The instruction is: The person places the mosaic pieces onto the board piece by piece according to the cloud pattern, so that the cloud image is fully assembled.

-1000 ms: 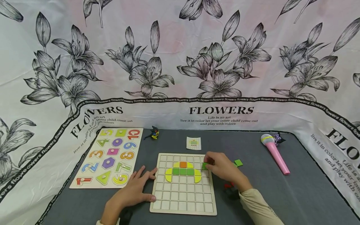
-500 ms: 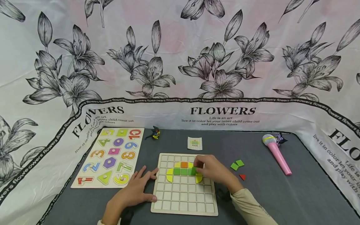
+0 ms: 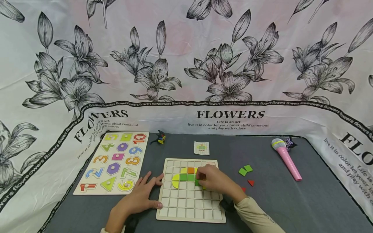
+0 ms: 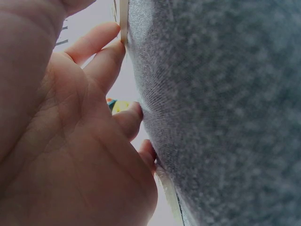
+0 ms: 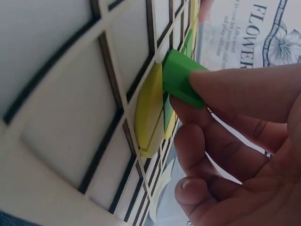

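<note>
A pale gridded board (image 3: 189,204) lies on the dark table, bearing an arched pattern. An orange square (image 3: 190,170) tops it, green squares (image 3: 186,177) run below, and yellow rounded pieces (image 3: 175,181) flank them. My right hand (image 3: 219,182) pinches a green square tile (image 5: 181,77) between thumb and fingers, over the pattern's right part. In the right wrist view this tile is tilted, close beside a yellow piece (image 5: 149,113). The hand hides part of the pattern in the head view. My left hand (image 3: 139,195) spreads its fingers, thumb and fingertips touching the board's left edge (image 4: 123,19).
Two loose green tiles (image 3: 243,171) and red triangles (image 3: 251,183) lie right of the board. Behind it sits a small picture card (image 3: 201,148). A number puzzle (image 3: 122,164) stands at left, a pink microphone (image 3: 288,163) at right, a small figurine (image 3: 161,137) at the back.
My right hand has carried the green tile left and nearer to me, from the board's right edge to the pattern's right part. The red triangles have come into view. The left hand stays put.
</note>
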`<move>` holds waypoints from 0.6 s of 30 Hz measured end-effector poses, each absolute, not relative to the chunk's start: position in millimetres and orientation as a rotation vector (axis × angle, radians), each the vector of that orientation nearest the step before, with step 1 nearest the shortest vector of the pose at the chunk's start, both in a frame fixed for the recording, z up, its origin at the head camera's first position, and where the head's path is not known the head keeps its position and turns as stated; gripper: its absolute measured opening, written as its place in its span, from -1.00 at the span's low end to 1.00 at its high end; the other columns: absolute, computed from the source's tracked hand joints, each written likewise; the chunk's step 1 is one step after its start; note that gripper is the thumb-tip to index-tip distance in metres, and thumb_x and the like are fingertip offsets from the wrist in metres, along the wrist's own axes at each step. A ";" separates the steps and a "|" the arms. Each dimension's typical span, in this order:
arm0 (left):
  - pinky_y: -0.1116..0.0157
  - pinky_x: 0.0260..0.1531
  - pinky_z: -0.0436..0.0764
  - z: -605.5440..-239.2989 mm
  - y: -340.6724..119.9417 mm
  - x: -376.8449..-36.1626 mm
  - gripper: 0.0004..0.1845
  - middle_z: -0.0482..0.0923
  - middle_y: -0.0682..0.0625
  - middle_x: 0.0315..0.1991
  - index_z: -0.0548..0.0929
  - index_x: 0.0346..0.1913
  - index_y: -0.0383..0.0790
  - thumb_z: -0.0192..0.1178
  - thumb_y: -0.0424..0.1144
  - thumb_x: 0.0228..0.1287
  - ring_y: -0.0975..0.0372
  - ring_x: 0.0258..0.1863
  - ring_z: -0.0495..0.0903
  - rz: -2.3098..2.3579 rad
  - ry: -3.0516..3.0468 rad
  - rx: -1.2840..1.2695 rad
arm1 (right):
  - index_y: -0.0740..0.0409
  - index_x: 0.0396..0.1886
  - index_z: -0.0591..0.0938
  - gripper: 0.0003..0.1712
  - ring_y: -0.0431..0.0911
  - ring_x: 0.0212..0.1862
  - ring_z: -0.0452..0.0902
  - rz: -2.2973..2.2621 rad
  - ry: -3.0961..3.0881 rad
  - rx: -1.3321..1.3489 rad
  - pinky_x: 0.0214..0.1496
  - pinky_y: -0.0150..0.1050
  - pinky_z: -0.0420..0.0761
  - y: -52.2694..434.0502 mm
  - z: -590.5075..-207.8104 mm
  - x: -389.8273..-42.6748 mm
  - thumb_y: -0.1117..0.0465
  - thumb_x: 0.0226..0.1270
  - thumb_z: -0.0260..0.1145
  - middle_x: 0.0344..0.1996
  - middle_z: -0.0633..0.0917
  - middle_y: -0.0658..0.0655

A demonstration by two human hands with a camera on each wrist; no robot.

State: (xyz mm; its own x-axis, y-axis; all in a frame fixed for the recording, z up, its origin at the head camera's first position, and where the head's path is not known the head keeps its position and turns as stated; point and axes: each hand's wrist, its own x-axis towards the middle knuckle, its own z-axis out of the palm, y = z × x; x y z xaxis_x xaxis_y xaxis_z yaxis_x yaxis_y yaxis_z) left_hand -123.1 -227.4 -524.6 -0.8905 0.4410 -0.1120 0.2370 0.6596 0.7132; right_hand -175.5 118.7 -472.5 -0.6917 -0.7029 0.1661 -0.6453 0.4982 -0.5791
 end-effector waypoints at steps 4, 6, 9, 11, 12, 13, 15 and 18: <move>-0.40 0.54 -0.32 -524.9 -227.3 -123.1 0.12 0.45 -0.01 0.48 0.40 0.59 -0.05 0.56 0.39 0.01 -0.29 0.69 -0.22 1.058 2.604 0.544 | 0.11 -0.36 0.72 -0.82 -0.18 -0.25 0.50 -0.925 2.699 -1.235 -0.13 -0.19 0.63 117.3 -473.4 -174.1 0.46 0.29 0.48 -0.39 0.65 -0.11; -0.40 0.54 -0.32 -525.5 -227.5 -123.6 0.12 0.46 0.00 0.47 0.40 0.59 -0.05 0.56 0.38 0.01 -0.29 0.69 -0.22 1.051 2.606 0.542 | 0.08 -0.41 0.72 -0.79 -0.18 -0.25 0.48 -0.909 2.726 -1.255 -0.09 -0.16 0.60 116.6 -474.7 -173.9 0.47 0.26 0.49 -0.42 0.63 -0.13; -0.40 0.54 -0.32 -526.3 -227.7 -123.8 0.15 0.49 0.02 0.42 0.37 0.62 -0.05 0.56 0.38 0.02 -0.29 0.69 -0.22 1.043 2.607 0.543 | 0.04 -0.47 0.69 -0.73 -0.23 -0.31 0.40 -0.885 2.739 -1.276 -0.12 -0.19 0.52 115.9 -478.4 -173.3 0.47 0.24 0.51 -0.48 0.54 -0.17; -0.40 0.53 -0.31 -526.7 -227.8 -123.7 0.15 0.50 0.04 0.41 0.36 0.62 -0.05 0.56 0.38 0.02 -0.29 0.69 -0.22 1.039 2.611 0.548 | 0.03 -0.50 0.66 -0.70 -0.25 -0.34 0.33 -0.881 2.738 -1.290 -0.17 -0.22 0.45 115.5 -480.8 -172.4 0.48 0.23 0.52 -0.50 0.49 -0.17; -0.40 0.53 -0.30 -526.6 -227.6 -123.5 0.15 0.50 0.05 0.41 0.36 0.63 -0.05 0.56 0.38 0.02 -0.29 0.68 -0.21 1.038 2.614 0.549 | 0.03 -0.50 0.65 -0.69 -0.26 -0.34 0.31 -0.880 2.740 -1.300 -0.20 -0.24 0.43 115.2 -481.7 -171.9 0.48 0.23 0.53 -0.51 0.48 -0.17; -0.41 0.53 -0.30 -526.5 -227.5 -123.4 0.15 0.50 0.05 0.41 0.36 0.63 -0.05 0.56 0.38 0.02 -0.29 0.68 -0.21 1.036 2.618 0.550 | 0.03 -0.51 0.65 -0.68 -0.26 -0.35 0.30 -0.878 2.743 -1.310 -0.21 -0.25 0.41 114.9 -482.3 -171.3 0.48 0.22 0.53 -0.51 0.48 -0.16; -0.40 0.53 -0.30 -525.1 -226.8 -122.4 0.15 0.50 0.05 0.40 0.36 0.63 -0.05 0.56 0.38 0.02 -0.29 0.68 -0.20 1.034 2.626 0.550 | 0.03 -0.51 0.64 -0.67 -0.26 -0.35 0.30 -0.878 2.752 -1.329 -0.23 -0.25 0.41 114.5 -482.4 -170.6 0.49 0.20 0.54 -0.51 0.48 -0.15; -0.40 0.54 -0.30 -519.3 -224.9 -119.5 0.14 0.51 0.04 0.39 0.36 0.63 -0.04 0.57 0.35 0.03 -0.30 0.68 -0.19 1.033 2.631 0.546 | 0.03 -0.51 0.65 -0.68 -0.25 -0.35 0.33 -0.871 2.754 -1.321 -0.22 -0.26 0.45 114.3 -480.8 -170.1 0.49 0.19 0.53 -0.51 0.50 -0.15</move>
State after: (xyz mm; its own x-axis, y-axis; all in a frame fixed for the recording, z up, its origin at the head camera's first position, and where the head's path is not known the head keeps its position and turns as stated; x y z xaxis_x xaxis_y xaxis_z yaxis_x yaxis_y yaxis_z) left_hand -119.5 -224.9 -519.3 -0.8949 0.4342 -0.1035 0.2477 0.6760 0.6940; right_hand -170.1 114.3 -480.8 -0.6536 -0.7116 0.2577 -0.7304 0.5039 -0.4612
